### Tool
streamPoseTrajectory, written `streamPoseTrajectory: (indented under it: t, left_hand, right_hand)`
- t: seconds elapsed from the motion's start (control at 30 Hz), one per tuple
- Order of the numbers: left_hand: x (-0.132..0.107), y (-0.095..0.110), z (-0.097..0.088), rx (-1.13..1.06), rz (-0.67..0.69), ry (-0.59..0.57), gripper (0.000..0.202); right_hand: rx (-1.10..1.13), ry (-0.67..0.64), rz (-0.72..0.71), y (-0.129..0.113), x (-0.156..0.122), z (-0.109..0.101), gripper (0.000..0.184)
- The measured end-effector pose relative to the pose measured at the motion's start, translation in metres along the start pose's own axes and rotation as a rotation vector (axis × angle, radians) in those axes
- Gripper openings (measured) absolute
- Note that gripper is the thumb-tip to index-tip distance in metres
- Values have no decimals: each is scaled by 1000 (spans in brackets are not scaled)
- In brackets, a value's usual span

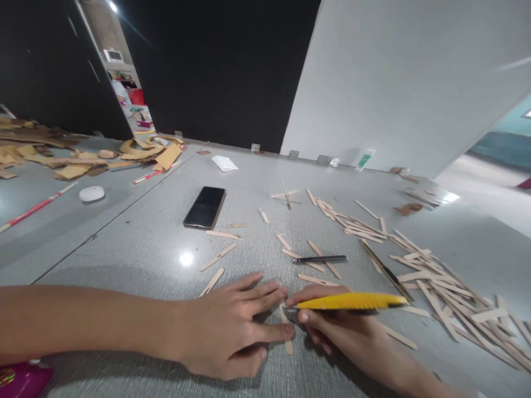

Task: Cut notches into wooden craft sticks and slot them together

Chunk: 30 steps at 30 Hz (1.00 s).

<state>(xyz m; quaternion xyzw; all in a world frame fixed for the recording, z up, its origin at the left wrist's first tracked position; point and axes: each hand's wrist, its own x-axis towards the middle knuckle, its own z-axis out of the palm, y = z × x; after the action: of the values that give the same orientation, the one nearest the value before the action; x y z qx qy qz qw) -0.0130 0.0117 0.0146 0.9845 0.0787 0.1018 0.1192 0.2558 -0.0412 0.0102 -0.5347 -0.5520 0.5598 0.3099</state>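
Observation:
My left hand (240,329) lies spread on the table, its fingertips pressing a wooden craft stick (289,347) down. Between the fingers of my right hand (336,326) is a yellow utility knife (352,301), held like a pen. Its thin tip points left and meets the stick, which my left fingers partly cover. Just beyond the hands lie a few separate sticks, among them one with a small notch or slot (317,280). A dark pen-like tool (319,258) rests across two sticks.
A pile of craft sticks (448,293) spreads over the right side, with a slim dark-and-gold tool (388,271) beside it. Further back lie a phone (205,207), a white earbud case (92,194) and folded white paper (224,163). Cardboard scraps (83,160) fill the far left.

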Motion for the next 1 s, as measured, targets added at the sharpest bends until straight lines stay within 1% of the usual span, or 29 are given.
streamPoseTrajectory:
  t: [0.13, 0.2, 0.37, 0.57, 0.77, 1.0]
  left_hand:
    - [-1, -1, 3, 2, 12, 32, 54]
    - [0, -1, 3, 6, 12, 26, 54]
    - [0, -2, 3, 12, 12, 10, 55]
    - [0, -1, 2, 19, 23, 48, 55]
    - [-1, -1, 2, 26, 16, 30, 55]
    - [1, 1, 1, 27, -2, 11, 55]
  right_hand:
    - [50, 105, 52, 0, 5, 12, 66]
    - [59, 127, 50, -1, 6, 16, 67]
    - [82, 125, 54, -3, 4, 20, 64]
    - [131, 116, 27, -3, 4, 20, 63]
    - [86, 147, 59, -1, 6, 21, 65]
    - [5, 125, 47, -12, 9, 19, 66]
